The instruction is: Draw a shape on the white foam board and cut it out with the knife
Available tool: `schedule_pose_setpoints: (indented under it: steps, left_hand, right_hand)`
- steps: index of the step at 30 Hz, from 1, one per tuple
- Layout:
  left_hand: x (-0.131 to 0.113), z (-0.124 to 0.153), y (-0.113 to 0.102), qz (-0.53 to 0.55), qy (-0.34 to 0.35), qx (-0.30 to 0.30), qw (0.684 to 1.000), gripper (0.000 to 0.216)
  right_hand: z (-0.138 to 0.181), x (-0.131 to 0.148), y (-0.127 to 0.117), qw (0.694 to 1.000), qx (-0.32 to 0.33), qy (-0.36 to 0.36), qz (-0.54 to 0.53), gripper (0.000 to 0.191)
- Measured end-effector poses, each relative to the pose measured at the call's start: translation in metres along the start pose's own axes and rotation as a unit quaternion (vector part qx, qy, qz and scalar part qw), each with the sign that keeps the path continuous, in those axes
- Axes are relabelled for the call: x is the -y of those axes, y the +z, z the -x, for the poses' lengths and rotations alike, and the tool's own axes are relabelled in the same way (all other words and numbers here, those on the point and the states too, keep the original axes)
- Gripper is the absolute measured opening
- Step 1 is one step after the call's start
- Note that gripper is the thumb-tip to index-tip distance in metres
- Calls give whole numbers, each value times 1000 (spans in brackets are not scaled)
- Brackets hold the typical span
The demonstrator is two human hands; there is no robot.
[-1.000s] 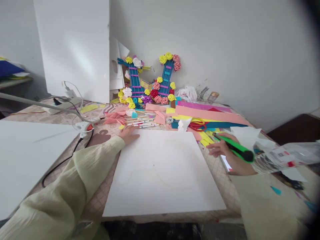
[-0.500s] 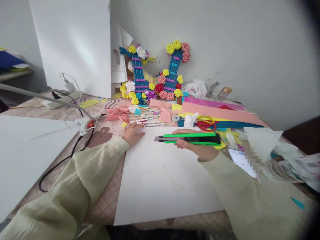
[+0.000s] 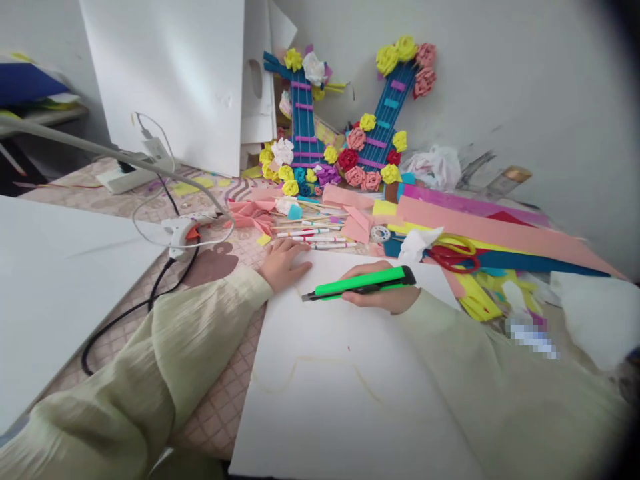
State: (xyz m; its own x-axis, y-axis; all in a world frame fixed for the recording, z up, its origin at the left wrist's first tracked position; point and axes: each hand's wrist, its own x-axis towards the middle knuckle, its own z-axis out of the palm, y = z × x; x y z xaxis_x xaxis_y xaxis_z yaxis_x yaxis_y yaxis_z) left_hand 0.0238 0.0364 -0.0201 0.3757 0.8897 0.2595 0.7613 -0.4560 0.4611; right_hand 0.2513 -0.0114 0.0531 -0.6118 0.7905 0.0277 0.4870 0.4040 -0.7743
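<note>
A green and black utility knife (image 3: 365, 283) is in my right hand (image 3: 383, 300), whose fingers wrap round its handle. Its short blade points left, over the upper part of a white board (image 3: 320, 420); whether the tip touches cannot be told. Faint yellowish curved lines run across the board. My left hand (image 3: 286, 265) lies on the board's far left corner, fingers spread and holding nothing. Just beyond it lie several white markers (image 3: 320, 239).
Two blue guitar shapes with paper flowers (image 3: 307, 127) lean at the wall. A white glue gun (image 3: 180, 233) with cords sits left, beside another white board (image 3: 65, 300). Red and yellow scissors (image 3: 453, 253), crepe paper strips (image 3: 500, 230) and scraps lie at right.
The knife has tilted, its blade end lower and nearer my left hand, and less blade shows. My left hand stays at the board's corner. The camera view has shifted.
</note>
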Motion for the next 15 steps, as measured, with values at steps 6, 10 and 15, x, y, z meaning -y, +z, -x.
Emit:
schedule_pose_setpoints:
  steps: [6, 10, 15]
  left_hand:
    - [-1, 0, -1, 4, -2, 6, 1000, 35]
    - [0, -1, -1, 4, -3, 7, 1000, 36]
    - [-1, -1, -1, 4, -7, 8, 1000, 36]
  right_hand:
    - [-2, 0, -1, 1000, 25, -9, -2, 24]
    - [0, 1, -3, 999, 30, -15, 8, 24]
    - [2, 3, -4, 999, 33, -29, 24, 23]
